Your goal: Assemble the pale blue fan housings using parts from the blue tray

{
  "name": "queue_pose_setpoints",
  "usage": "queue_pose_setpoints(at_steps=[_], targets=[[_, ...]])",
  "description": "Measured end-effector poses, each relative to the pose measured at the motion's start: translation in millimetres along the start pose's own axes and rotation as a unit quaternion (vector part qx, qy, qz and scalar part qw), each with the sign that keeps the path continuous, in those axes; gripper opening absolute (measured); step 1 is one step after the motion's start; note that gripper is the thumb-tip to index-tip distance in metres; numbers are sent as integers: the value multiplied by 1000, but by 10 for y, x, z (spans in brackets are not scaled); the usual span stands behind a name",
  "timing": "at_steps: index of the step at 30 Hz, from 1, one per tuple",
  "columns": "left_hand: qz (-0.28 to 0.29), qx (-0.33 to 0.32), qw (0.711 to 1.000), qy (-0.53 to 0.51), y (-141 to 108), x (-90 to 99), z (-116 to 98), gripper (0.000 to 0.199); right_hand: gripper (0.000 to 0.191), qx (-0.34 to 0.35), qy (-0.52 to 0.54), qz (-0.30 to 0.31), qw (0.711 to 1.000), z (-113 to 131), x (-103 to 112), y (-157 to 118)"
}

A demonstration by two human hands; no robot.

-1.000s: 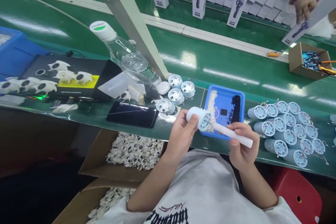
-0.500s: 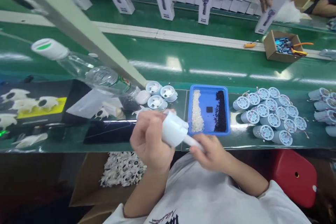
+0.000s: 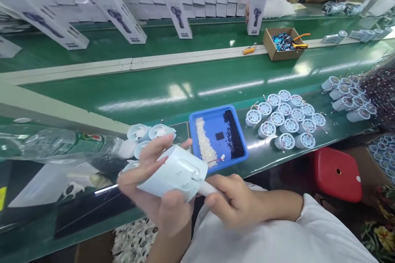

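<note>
A light blue cylindrical housing (image 3: 179, 170) is tilted in my left hand (image 3: 160, 197), whose fingers and thumb curve round its sides. From the housing's right end a pale rod (image 3: 208, 189) sticks out, and my right hand (image 3: 234, 201) is wrapped round it. A short red wire with a white tip (image 3: 221, 158) shows just above that end. Behind my hands lies a blue tray (image 3: 193, 121) with white pieces (image 3: 205, 141), black pieces (image 3: 233, 133) and a small black square (image 3: 219, 136).
Several light blue housings (image 3: 291, 125) stand right of the tray, others (image 3: 138, 132) behind my left hand. A plastic bottle (image 3: 55, 141) lies left. Farther back are a cardboard box (image 3: 282, 54) and printed white boxes (image 3: 182, 20). A red stool (image 3: 338, 172) is right, below the table.
The view has swung to the right. The housing has turned so its slotted side shows more, and my left fingers have spread along it. My right hand still grips the rod.
</note>
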State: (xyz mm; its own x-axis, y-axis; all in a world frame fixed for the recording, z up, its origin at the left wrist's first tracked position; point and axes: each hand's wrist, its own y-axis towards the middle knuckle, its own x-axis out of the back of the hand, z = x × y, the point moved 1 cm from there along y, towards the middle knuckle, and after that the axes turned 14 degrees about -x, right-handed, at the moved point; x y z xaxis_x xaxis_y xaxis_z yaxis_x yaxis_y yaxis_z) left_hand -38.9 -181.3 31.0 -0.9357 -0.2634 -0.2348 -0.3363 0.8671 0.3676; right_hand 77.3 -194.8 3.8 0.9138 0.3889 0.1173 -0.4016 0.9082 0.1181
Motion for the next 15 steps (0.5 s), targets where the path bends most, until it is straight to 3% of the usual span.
queue_pose_setpoints(at_steps=[2, 3, 4, 6, 8, 10, 13, 15], targets=[[43, -74, 996, -30, 107, -40, 51, 24, 20, -16, -5, 0, 1000, -50, 61, 23], [75, -78, 993, -44, 152, -47, 76, 18, 20, -31, -8, 3, 1000, -82, 94, 23], [101, -56, 992, -53, 196, -41, 105, 17, 22, -50, -6, 4, 999, -117, 127, 12], [86, -24, 995, -43, 284, 2, 162, 21, 28, -106, 23, -12, 994, -188, 201, -45], [60, -42, 997, 0, 349, 31, 226, 25, 36, -156, 101, -58, 981, -235, 300, -141], [94, -95, 989, 63, 344, -30, 309, 34, 42, -167, 189, -135, 958, -232, 448, -254], [283, -188, 934, 107, 132, -370, 472, 45, 42, -84, 243, -306, 917, -115, 783, -432], [437, -241, 859, 112, -119, -723, 580, 38, 38, -9, 226, -422, 878, 12, 1033, -563]])
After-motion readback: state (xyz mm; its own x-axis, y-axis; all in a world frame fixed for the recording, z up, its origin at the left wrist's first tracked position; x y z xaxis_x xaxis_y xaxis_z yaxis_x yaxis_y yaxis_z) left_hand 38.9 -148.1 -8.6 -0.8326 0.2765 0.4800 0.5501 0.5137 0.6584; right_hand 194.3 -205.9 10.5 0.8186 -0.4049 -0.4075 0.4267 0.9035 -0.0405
